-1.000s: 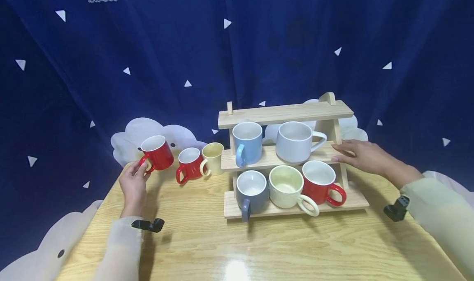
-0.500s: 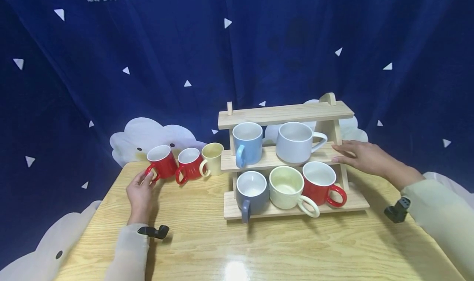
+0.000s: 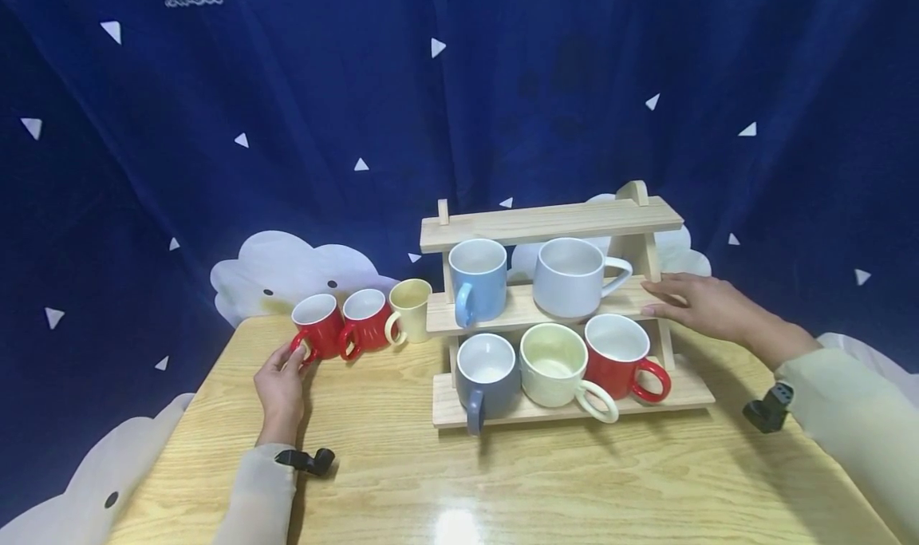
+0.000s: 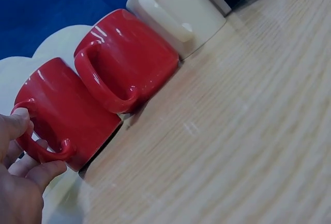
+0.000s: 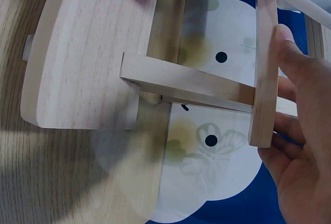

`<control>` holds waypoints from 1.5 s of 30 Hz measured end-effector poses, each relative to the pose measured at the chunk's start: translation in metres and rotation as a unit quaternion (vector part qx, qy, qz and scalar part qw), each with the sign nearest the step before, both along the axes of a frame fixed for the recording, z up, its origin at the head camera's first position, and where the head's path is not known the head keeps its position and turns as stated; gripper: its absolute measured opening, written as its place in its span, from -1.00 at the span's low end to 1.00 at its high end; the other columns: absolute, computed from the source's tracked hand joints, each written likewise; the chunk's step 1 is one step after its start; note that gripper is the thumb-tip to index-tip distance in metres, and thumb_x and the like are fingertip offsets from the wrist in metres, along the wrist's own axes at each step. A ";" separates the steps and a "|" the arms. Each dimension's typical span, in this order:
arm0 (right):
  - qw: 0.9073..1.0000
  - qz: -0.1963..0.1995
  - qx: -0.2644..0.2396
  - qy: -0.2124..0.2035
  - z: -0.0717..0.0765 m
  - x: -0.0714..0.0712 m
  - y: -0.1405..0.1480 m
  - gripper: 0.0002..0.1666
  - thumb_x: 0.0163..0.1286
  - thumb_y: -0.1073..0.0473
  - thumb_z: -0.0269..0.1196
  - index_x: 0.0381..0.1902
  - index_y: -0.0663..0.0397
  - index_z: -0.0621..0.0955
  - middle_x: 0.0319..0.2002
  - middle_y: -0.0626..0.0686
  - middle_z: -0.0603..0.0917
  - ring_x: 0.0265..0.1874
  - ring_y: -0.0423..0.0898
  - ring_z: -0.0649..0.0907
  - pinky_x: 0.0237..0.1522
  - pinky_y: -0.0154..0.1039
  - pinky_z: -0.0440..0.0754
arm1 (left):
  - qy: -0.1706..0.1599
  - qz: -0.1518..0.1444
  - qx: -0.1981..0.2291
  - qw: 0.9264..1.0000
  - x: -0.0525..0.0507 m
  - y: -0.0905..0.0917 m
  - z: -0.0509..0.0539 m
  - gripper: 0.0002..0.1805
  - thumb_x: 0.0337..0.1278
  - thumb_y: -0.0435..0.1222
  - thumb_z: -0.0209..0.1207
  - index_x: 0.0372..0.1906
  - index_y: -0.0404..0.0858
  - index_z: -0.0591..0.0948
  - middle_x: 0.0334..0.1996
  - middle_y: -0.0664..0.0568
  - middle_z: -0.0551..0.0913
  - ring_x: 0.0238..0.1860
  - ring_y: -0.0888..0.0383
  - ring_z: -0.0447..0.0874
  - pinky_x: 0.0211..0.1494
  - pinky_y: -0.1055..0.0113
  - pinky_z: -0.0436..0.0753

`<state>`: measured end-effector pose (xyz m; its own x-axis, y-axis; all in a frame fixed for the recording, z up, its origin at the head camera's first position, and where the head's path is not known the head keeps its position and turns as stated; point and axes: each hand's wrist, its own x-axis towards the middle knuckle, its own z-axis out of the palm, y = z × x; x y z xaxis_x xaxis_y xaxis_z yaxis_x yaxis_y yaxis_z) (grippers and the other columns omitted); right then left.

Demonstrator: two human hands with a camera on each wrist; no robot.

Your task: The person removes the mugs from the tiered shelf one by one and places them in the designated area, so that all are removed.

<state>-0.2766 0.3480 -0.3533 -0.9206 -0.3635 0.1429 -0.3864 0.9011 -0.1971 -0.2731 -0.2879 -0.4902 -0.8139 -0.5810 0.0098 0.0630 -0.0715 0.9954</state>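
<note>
In the head view my left hand [image 3: 281,391] pinches the handle of a red mug [image 3: 325,329] with a white inside. That mug stands at the left end of a row on the table, close beside a second red mug [image 3: 368,318] and a pale yellow mug [image 3: 410,311]. The left wrist view has my thumb and fingers around the handle of the red mug [image 4: 64,110]; its base is at the tabletop. My right hand [image 3: 692,306] grips the right end of the middle board of a wooden shelf [image 3: 553,221]. In the right wrist view, thumb and fingers hold that board [image 5: 265,79] from opposite faces.
On the shelf's middle board stand a light blue mug [image 3: 479,278] and a white mug [image 3: 569,280]. Below them are a grey-blue mug [image 3: 491,381], a pale green mug [image 3: 553,365] and another red mug [image 3: 609,361]. A dark blue curtain [image 3: 323,74] hangs behind the table [image 3: 402,465].
My left hand has lowered the red mug and brought it right, from raised at the far left to beside the other red mug. My right hand has stayed on the shelf.
</note>
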 end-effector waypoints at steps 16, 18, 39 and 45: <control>1.000 -0.001 0.000 -0.002 -0.001 0.001 0.001 -0.26 0.39 -0.23 0.20 0.33 0.13 0.46 0.25 0.44 0.43 0.22 0.42 0.41 0.19 0.34 0.35 | -0.009 -0.030 -0.011 0.999 0.000 -0.002 -0.006 -0.53 0.36 -0.29 0.16 0.31 -0.33 0.47 0.18 -0.23 0.50 0.15 -0.05 0.55 0.04 0.35 0.63; 1.000 -0.003 -0.002 -0.002 -0.002 0.001 0.002 -0.26 0.39 -0.23 0.20 0.33 0.13 0.46 0.25 0.44 0.43 0.22 0.41 0.41 0.19 0.34 0.35 | -0.011 -0.029 -0.019 0.999 -0.001 -0.002 -0.005 -0.53 0.35 -0.28 0.17 0.31 -0.31 0.48 0.17 -0.23 0.51 0.12 0.00 0.58 0.02 0.37 0.63; 1.000 0.002 -0.009 0.007 -0.003 -0.001 0.002 -0.27 0.38 -0.24 0.21 0.30 0.14 0.50 0.24 0.42 0.45 0.21 0.39 0.43 0.18 0.33 0.36 | -0.045 -0.035 -0.104 0.993 0.008 -0.006 -0.004 -0.42 0.33 -0.13 0.20 0.38 -0.22 0.43 0.23 -0.19 0.51 0.11 0.07 0.56 -0.01 0.49 0.62; 1.000 0.002 -0.006 0.005 -0.002 -0.001 0.003 -0.26 0.38 -0.25 0.21 0.30 0.14 0.49 0.24 0.42 0.44 0.22 0.40 0.43 0.19 0.33 0.36 | -0.046 -0.033 -0.158 0.986 0.012 -0.012 0.004 -0.35 0.30 -0.03 0.21 0.38 -0.24 0.40 0.20 -0.20 0.51 0.21 -0.02 0.48 0.03 0.44 0.59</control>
